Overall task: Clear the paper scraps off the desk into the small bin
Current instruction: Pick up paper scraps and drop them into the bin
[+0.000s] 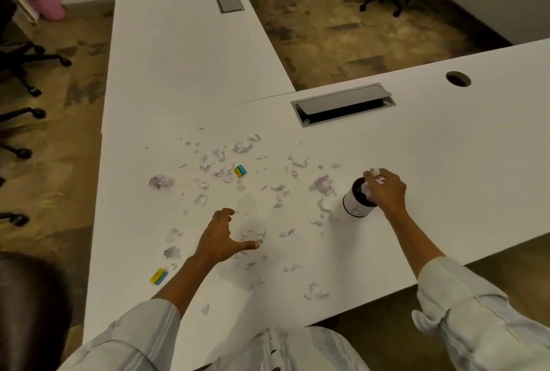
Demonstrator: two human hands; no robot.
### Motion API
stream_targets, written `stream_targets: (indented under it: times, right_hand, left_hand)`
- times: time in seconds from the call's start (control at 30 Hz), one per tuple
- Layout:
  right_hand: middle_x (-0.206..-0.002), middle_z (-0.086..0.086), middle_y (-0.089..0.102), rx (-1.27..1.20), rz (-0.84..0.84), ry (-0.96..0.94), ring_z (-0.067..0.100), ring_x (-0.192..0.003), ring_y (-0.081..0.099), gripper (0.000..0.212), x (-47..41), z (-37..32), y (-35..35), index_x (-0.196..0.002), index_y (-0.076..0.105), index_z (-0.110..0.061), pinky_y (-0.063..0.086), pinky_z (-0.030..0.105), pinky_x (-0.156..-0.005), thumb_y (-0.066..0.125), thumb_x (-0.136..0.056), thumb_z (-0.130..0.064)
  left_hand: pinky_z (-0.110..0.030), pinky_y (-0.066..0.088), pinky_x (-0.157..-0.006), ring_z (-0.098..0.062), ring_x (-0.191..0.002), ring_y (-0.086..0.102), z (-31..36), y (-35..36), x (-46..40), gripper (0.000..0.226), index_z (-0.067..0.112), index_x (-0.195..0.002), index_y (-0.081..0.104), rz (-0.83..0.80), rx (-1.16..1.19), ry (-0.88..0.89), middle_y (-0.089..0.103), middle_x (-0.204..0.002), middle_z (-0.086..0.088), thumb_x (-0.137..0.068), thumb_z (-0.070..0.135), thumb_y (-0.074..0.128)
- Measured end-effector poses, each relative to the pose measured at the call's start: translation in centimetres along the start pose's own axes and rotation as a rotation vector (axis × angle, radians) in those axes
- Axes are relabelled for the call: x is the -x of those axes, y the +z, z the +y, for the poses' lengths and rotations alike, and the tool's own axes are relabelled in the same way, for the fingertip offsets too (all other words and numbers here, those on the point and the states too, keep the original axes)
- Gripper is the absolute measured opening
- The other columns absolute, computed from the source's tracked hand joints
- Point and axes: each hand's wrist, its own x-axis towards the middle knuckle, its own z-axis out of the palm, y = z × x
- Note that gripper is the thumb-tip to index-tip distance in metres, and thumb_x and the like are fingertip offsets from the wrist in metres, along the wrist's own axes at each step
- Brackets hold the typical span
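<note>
Several white and pale purple paper scraps [226, 173] lie scattered over the white desk [446, 162], with crumpled balls at the left [161, 182] and near the bin [323, 184]. A small white bin with a dark inside [357, 202] stands upright on the desk at the right. My right hand [385, 189] hovers over the bin's mouth, fingers closed on a few white scraps [376, 175]. My left hand [221, 236] is low over the desk's middle with fingers and thumb spread, holding nothing, with scraps just to its right.
Two yellow-and-blue erasers lie among the scraps, one in the middle [240, 170] and one near the front left edge [158, 276]. A grey cable hatch [342, 103] sits open behind the scraps. Office chairs stand on the left floor, and a pink bin [44, 0] far left.
</note>
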Motion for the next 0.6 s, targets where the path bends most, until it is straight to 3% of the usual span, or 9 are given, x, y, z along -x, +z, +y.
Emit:
stream_targets:
  times: [0.17,0.33,0.5,0.6]
  right_hand:
    - [-0.098,0.012,0.071,0.263,-0.152,-0.004,0.033,-0.094,0.065,0.022,-1.9,0.1,-0.1,-0.092,0.07,-0.013,0.047,0.03,-0.074,0.069,-0.082,-0.034]
    - [-0.126,0.012,0.062,0.369,-0.229,0.025,0.031,-0.118,0.057,0.053,-2.5,-1.1,-0.6,-0.123,0.061,-0.017,0.049,0.04,-0.095,0.074,-0.077,-0.041]
    - [-0.124,0.011,0.061,0.282,-0.238,0.036,0.032,-0.101,0.065,0.06,-2.4,-1.1,-2.4,-0.124,0.059,-0.017,0.056,0.047,-0.087,0.078,-0.074,-0.043]
    - [-0.12,0.008,0.062,0.28,-0.238,0.051,0.029,-0.095,0.067,0.056,-2.9,-1.0,-3.7,-0.119,0.063,-0.018,0.058,0.047,-0.084,0.08,-0.072,-0.044]
  left_hand:
    - [-0.037,0.054,-0.084,-0.022,-0.1,0.059,3.0,1.6,-2.9,0.093,0.018,-0.131,0.041,-0.076,-0.145,0.099,0.046,-0.13,-0.005,-0.058,0.062,0.08]
    - [-0.037,0.053,-0.086,-0.025,-0.103,0.061,8.1,4.6,-7.0,0.074,0.015,-0.131,0.043,-0.15,-0.24,0.216,0.043,-0.136,-0.007,-0.074,0.048,0.075]
    - [-0.035,0.05,-0.083,-0.026,-0.102,0.059,12.5,8.1,-11.1,0.064,0.014,-0.13,0.042,-0.199,-0.318,0.335,0.041,-0.137,-0.009,-0.079,0.04,0.072]
    - [-0.037,0.051,-0.087,-0.029,-0.112,0.055,14.7,9.9,-13.6,0.065,0.015,-0.132,0.041,-0.21,-0.333,0.379,0.038,-0.139,-0.011,-0.079,0.037,0.072]
